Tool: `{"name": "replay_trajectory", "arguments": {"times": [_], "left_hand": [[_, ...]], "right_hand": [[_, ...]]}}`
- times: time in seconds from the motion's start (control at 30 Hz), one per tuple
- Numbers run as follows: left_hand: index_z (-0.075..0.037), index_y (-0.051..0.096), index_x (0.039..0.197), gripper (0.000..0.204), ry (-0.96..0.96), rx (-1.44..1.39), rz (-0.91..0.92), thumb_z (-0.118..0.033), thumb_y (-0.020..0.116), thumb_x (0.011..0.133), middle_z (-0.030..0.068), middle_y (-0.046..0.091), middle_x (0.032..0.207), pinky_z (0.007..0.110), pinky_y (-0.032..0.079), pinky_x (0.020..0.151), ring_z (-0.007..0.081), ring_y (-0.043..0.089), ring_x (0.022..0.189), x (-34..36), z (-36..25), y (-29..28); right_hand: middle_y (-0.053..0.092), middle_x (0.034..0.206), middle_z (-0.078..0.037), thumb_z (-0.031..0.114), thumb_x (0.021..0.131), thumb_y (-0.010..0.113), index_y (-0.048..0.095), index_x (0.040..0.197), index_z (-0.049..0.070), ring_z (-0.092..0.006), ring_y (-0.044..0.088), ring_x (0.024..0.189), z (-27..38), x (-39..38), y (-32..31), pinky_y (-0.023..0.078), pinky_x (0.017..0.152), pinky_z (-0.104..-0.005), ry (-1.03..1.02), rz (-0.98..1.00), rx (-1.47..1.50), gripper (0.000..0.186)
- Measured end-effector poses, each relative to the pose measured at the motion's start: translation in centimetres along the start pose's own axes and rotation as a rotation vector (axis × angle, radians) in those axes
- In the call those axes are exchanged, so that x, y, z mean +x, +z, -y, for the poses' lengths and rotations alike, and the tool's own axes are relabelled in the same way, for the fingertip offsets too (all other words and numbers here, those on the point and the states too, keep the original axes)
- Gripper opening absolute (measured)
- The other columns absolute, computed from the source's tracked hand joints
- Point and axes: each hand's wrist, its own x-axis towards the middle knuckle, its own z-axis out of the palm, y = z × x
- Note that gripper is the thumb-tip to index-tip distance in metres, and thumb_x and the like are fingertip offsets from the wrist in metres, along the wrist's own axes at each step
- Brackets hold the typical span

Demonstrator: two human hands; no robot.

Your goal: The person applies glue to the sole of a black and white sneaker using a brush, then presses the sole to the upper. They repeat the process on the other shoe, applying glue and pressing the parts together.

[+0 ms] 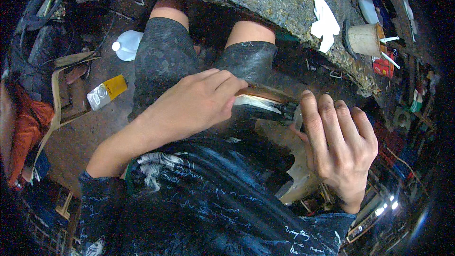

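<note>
Over my lap, my left hand (213, 97) grips the left end of a long piece (258, 99) with a brown edge, a pale strip and dark underside; I cannot make out what it is. My fingers there are bent, partly hiding it. At the piece's right end my right hand (334, 137) is curled round a small dark object (289, 113) with a translucent part, mostly hidden behind the fingers. My knees, in dark grey shorts (166, 61), are under the edge of a rough speckled worktop (284, 9).
On the worktop lie white paper (324, 23) and a stained tub (364, 40) with white sticks. A red container (383, 68) is at the right. A white jug (128, 46) and a yellow-silver packet (106, 92) are on the floor. Cables (57, 33) and orange cloth (26, 128) are at the left.
</note>
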Motion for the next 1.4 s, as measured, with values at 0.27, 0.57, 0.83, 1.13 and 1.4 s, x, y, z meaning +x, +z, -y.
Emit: {"name": "replay_trajectory", "arguments": {"times": [0.27,0.57,0.83,1.13,1.4], "left_hand": [[-0.005,0.064,0.123,0.029,-0.149,0.058,-0.107,-0.006,0.068,0.094,0.0176,0.068,0.105,0.051,0.060,0.087,0.0413,0.071,0.099,-0.1,-1.4,1.4],[-0.006,0.065,0.123,0.028,-0.198,0.035,-0.165,-0.006,0.068,0.095,0.0175,0.068,0.102,0.051,0.060,0.086,0.0409,0.072,0.098,-0.2,-2.0,2.0],[-0.001,0.062,0.115,0.023,-0.210,0.062,-0.093,-0.007,0.069,0.095,0.0194,0.070,0.102,0.053,0.060,0.088,0.0418,0.072,0.100,-0.9,-2.7,1.1],[-0.002,0.065,0.108,0.019,-0.140,0.053,-0.106,-0.002,0.071,0.090,0.0148,0.070,0.097,0.049,0.061,0.082,0.0379,0.073,0.092,-1.4,-2.6,0.7],[-0.001,0.065,0.114,0.027,-0.022,0.043,0.012,-0.004,0.072,0.088,0.0163,0.069,0.106,0.050,0.059,0.092,0.0385,0.071,0.102,-1.3,-2.1,-0.2]], "right_hand": [[0.076,0.111,-0.016,0.032,0.095,0.074,0.075,0.131,0.000,-0.0279,0.075,0.096,-0.1,0.4,-0.1,0.057,0.079,-0.0394,-0.023,-0.022,0.008,0.048],[0.072,0.098,-0.010,0.016,0.093,0.071,0.076,0.117,0.002,-0.0215,0.070,0.086,-0.1,0.7,-0.1,0.054,0.070,-0.0343,-0.014,-0.114,-0.025,0.028],[0.077,0.104,-0.014,0.033,0.102,0.071,0.076,0.127,0.001,-0.0266,0.075,0.089,0.6,0.4,-0.3,0.058,0.076,-0.0391,-0.043,-0.048,-0.028,0.041],[0.070,0.094,-0.010,0.013,0.093,0.071,0.078,0.112,0.003,-0.0227,0.069,0.085,2.2,0.1,-0.4,0.056,0.075,-0.0370,-0.034,-0.152,-0.079,0.022],[0.072,0.093,-0.008,0.011,0.092,0.073,0.081,0.113,0.006,-0.0201,0.072,0.083,3.5,-0.7,-1.0,0.057,0.075,-0.0350,-0.004,-0.098,-0.126,0.023]]}}
